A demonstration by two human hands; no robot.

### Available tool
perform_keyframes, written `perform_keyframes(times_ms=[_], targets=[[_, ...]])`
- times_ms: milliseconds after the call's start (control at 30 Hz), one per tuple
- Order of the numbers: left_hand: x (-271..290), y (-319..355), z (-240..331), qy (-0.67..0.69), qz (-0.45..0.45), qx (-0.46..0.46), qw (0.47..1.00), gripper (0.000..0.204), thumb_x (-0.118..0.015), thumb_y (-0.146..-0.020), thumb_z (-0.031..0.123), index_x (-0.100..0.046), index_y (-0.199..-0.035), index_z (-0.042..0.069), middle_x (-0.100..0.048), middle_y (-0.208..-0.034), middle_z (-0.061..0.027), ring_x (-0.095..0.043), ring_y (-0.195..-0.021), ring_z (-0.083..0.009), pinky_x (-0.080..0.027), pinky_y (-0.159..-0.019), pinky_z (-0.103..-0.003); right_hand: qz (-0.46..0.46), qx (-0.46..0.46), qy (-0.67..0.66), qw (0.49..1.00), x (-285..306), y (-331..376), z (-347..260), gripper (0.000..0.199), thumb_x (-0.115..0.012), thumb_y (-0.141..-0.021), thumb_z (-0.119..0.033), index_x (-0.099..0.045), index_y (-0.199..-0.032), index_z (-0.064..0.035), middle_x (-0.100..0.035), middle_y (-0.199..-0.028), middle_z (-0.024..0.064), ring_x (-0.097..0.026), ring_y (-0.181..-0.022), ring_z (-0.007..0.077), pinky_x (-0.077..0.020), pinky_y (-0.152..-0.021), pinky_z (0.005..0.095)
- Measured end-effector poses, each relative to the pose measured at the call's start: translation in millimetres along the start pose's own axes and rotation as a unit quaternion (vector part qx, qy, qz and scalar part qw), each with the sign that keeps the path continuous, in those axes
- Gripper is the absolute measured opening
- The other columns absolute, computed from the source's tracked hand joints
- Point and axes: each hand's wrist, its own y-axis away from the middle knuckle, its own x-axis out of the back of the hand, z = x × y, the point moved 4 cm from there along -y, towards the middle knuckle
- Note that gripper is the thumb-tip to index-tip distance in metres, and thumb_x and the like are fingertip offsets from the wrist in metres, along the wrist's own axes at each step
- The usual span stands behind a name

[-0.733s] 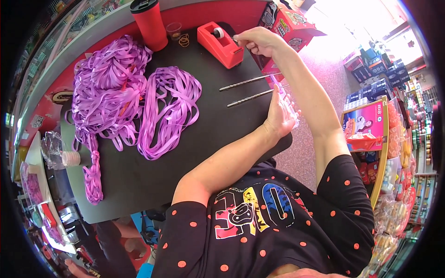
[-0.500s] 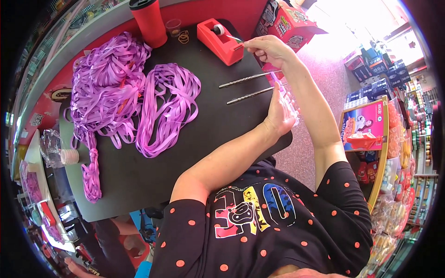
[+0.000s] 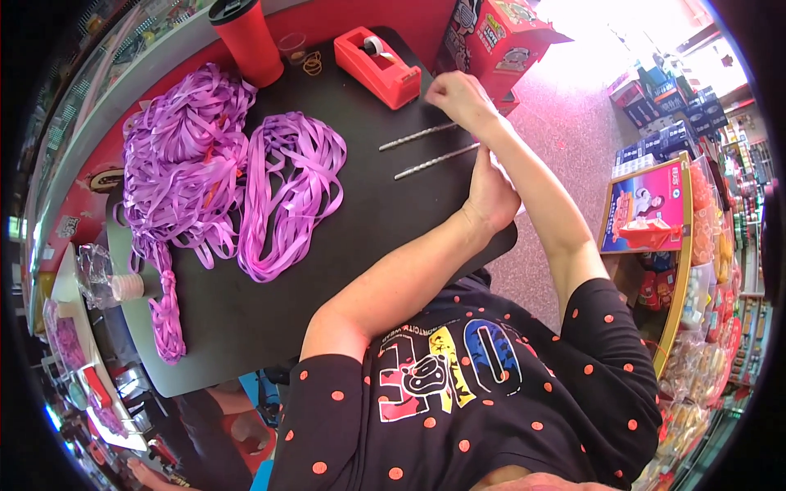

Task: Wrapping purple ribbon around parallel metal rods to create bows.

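Note:
My left hand [image 3: 493, 198] is at the right edge of the table, closed on a purple ribbon bundle; my right forearm covers most of it, leaving a pale bit below the palm. Two spiral metal rods, like drill bits [image 3: 434, 161], stick out leftward from beside this hand over the table. My right hand [image 3: 460, 96] is raised above them, fingers pinched together; whatever is between the fingertips is too small to make out. Just left of it stands a red tape dispenser [image 3: 395, 83] with a roll of clear tape.
A looped purple ribbon hank [image 3: 286, 188] lies mid-table beside a large tangled ribbon heap [image 3: 180, 164]. A red tumbler [image 3: 252, 45], a small clear cup [image 3: 292, 47] and rubber bands [image 3: 312, 63] stand at the back. Shelves of packaged goods [image 3: 696, 286] line the right.
My right hand has moved slightly down and right from the dispenser's cutting edge, and its forearm now crosses in front of the left hand. The view has shifted slightly.

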Motion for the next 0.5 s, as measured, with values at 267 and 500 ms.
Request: perform_keyframes(times_ms=[267,500], targets=[[26,-6,-7,-0.040,0.148,-0.035,0.988,0.046,-0.056,-0.090,0.035,-0.034,-0.129,0.024,-0.041,-0.123,-0.0032,-0.035,-0.116,-0.0213,-0.027,-0.099,-0.044,-0.109,-0.136,-0.295,0.940,74,83,52,0.021,-0.064,-0.084,-0.015,-0.067,-0.094,0.0030,-0.066,-0.086,0.0053,-0.060,-0.080,0.0092,-0.0471,-0.076,0.0231],[25,-9,-8,-0.099,0.131,-0.018,0.986,0.074,-0.058,-0.089,0.012,-0.012,-0.143,0.030,-0.044,-0.110,-0.0003,-0.042,-0.092,-0.0146,-0.036,-0.083,-0.037,-0.121,-0.137,-0.243,0.952,83,135,59,0.020,-0.065,-0.080,-0.014,-0.067,-0.091,0.0029,-0.066,-0.078,0.0035,-0.059,-0.074,0.0080,-0.0481,-0.071,0.0243]])
